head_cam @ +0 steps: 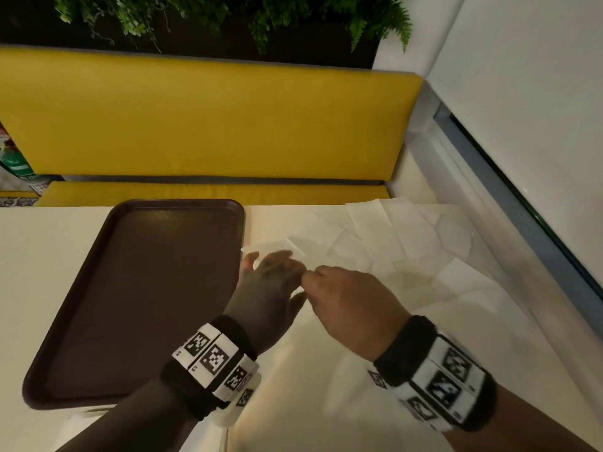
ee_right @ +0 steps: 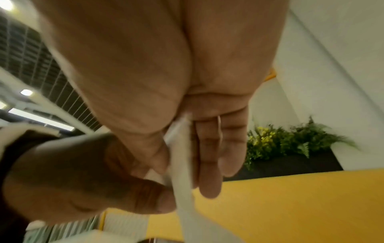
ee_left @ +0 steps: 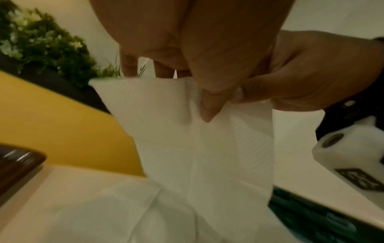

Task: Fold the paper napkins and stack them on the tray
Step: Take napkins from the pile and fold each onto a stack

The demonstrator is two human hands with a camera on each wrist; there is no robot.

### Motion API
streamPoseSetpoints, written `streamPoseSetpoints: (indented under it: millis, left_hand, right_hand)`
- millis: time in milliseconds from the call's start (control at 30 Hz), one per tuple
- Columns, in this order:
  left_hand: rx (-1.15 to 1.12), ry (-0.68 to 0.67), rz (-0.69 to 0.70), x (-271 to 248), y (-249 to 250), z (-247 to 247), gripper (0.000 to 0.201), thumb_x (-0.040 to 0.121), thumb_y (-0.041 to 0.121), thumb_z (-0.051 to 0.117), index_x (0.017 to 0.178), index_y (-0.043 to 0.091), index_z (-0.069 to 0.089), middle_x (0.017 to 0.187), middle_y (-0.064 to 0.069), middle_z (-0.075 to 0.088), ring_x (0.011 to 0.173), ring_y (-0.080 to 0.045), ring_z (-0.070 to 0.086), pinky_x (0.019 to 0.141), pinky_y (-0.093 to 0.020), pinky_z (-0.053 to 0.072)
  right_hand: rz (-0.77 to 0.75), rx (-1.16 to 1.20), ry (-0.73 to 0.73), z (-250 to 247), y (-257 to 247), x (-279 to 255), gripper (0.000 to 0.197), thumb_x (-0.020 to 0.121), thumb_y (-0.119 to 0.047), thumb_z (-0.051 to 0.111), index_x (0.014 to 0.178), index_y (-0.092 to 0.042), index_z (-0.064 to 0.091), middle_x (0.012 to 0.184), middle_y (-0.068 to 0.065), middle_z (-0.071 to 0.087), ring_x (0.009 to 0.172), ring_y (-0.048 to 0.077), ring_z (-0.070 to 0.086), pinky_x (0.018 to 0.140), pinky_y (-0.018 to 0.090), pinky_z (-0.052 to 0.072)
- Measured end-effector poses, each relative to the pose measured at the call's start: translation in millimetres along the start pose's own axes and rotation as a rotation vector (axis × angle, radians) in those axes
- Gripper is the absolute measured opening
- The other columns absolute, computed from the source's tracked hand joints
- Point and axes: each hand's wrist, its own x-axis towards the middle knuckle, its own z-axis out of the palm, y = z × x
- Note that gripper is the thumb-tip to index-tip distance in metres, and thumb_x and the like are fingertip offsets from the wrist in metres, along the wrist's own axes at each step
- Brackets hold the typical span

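An empty brown tray lies on the left of the cream table; its corner shows in the left wrist view. Just right of the tray both hands meet above the table and hold up one white napkin by its top edge, so it hangs down. My left hand pinches it between thumb and fingers. My right hand pinches the same edge beside it. Several unfolded napkins lie spread on the table's right side.
A yellow upholstered bench runs along the far side of the table, with green plants above it. A white wall and a dark window sill border the table on the right.
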Motion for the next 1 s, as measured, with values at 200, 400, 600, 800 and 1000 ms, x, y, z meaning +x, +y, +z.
streamPoseSetpoints:
  millis: [200,400,600,800,1000]
  left_hand:
    - [-0.418,0.121,-0.023,-7,2,-41,0.028,0.09,0.041,0.049,0.093,0.02,0.067,0.08,0.008,0.069,0.067,-0.005,0.063,0.06,-0.027,0.053]
    - [-0.737,0.069,-0.25,-21,-6,-67,0.015,0.09,0.022,0.058,0.101,0.02,0.068,0.088,0.003,0.075,0.076,-0.009,0.071,0.065,-0.026,0.058]
    - [-1.036,0.109,-0.392,-32,-10,-88,0.02,0.089,0.02,0.057,0.104,0.011,0.066,0.095,-0.002,0.075,0.085,-0.018,0.072,0.067,-0.025,0.058]
    - [-1.007,0.176,-0.398,-40,-15,-90,0.017,0.09,0.017,0.057,0.103,0.01,0.066,0.095,0.002,0.075,0.083,-0.014,0.072,0.065,-0.02,0.056]
    - [-1.013,0.11,-0.364,-43,-29,-84,0.025,0.087,0.001,0.057,0.111,0.007,0.058,0.088,0.015,0.074,0.084,-0.006,0.07,0.063,-0.014,0.054]
  right_hand:
    - [0.314,0.317,0.06,-21,33,-30,0.073,0.066,-0.051,0.082,0.128,-0.03,0.049,0.121,-0.018,0.049,0.11,0.002,0.047,0.092,0.022,0.043]
    - [0.26,0.414,0.262,-26,42,-32,0.006,0.089,-0.027,0.066,0.087,-0.021,0.066,0.079,-0.008,0.067,0.075,0.007,0.062,0.069,0.029,0.051]
    - [0.367,1.002,0.243,-42,41,-33,0.038,0.074,-0.033,0.072,0.108,-0.018,0.066,0.093,-0.011,0.074,0.085,0.0,0.068,0.065,0.012,0.05]
    - [0.394,1.122,0.173,-8,27,-32,0.019,0.09,-0.015,0.063,0.109,-0.017,0.067,0.094,-0.007,0.074,0.086,0.002,0.069,0.067,0.013,0.052]
    - [0.285,1.084,0.245,-16,29,-36,0.025,0.094,-0.016,0.057,0.117,-0.024,0.061,0.107,-0.009,0.071,0.096,0.001,0.066,0.076,0.013,0.052]
